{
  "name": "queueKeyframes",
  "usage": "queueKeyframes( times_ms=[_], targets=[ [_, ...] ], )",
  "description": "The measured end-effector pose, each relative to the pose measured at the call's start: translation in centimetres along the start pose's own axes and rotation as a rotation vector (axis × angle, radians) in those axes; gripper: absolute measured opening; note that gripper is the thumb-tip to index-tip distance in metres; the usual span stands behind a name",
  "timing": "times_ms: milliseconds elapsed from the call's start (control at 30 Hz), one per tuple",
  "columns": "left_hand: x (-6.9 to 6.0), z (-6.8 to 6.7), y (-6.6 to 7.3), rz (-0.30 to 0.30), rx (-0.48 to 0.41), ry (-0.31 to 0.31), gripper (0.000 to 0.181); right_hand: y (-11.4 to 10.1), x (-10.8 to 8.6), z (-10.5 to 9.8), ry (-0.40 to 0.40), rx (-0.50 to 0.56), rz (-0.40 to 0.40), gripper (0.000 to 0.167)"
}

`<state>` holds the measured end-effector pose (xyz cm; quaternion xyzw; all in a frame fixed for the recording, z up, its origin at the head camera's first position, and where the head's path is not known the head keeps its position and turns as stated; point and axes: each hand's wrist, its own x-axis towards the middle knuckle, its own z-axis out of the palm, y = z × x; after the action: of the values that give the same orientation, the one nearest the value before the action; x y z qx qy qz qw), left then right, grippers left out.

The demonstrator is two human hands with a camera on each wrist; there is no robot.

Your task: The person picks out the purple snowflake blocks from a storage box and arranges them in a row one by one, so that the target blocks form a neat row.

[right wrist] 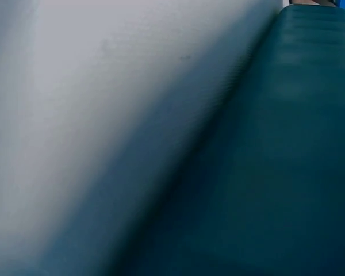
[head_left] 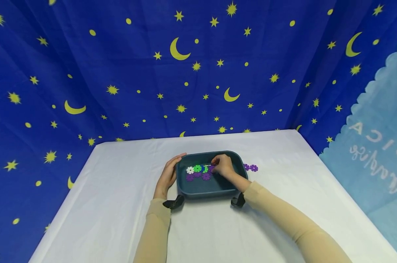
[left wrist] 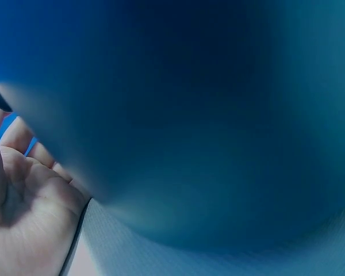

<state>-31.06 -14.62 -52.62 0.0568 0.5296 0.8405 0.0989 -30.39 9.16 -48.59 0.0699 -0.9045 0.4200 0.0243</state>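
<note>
A dark teal bin stands on the white table. My left hand lies along the bin's outer left wall, and in the left wrist view its fingers rest against that wall. Inside the bin my right hand reaches down with curled fingers and pinches a purple interlocking disc, partly hidden by the fingers. Left of it are a white disc, a green disc and a blue piece. Several purple discs lie nearer the front. The right wrist view does not show the right hand's fingers.
More purple discs lie on the table just right of the bin. Black straps hang at the wrists. A white cloth covers the table, and a blue curtain with yellow stars and moons stands behind.
</note>
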Motion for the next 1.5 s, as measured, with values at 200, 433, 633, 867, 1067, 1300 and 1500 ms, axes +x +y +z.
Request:
queueKeyframes(
  times_ms=[200, 433, 633, 867, 1067, 1300, 1500],
  targets=[
    [0.0, -0.1, -0.2, -0.009, 0.0, -0.023, 0.044, 0.4, 0.1, 0.0, -0.067, 0.004, 0.016, 0.024],
    [0.0, 0.1, -0.4, -0.003, 0.003, -0.016, 0.037, 0.4, 0.0, -0.6, -0.16, 0.193, 0.102, 0.016],
    [0.3, 0.3, -0.7, 0.005, 0.009, -0.026, 0.041, 0.7, 0.0, -1.4, -0.164, 0.381, 0.128, 0.021],
    [0.1, 0.4, -0.5, -0.018, 0.056, -0.022, 0.039, 0.6, -0.9, -3.3, -0.103, 0.471, 0.109, 0.026],
    [0.0, 0.4, 0.1, -0.004, 0.057, -0.058, 0.034, 1.0, -1.5, -6.1, -0.013, 0.591, 0.087, 0.03],
    [0.0, 0.1, 0.1, 0.004, 0.032, -0.05, 0.032, 3.3, -2.0, -9.4, 0.109, 0.664, 0.166, 0.038],
    [0.0, -0.1, 0.0, 0.021, 0.018, -0.046, 0.034, 5.4, -2.3, -11.2, 0.197, 0.672, 0.239, 0.038]
  ],
)
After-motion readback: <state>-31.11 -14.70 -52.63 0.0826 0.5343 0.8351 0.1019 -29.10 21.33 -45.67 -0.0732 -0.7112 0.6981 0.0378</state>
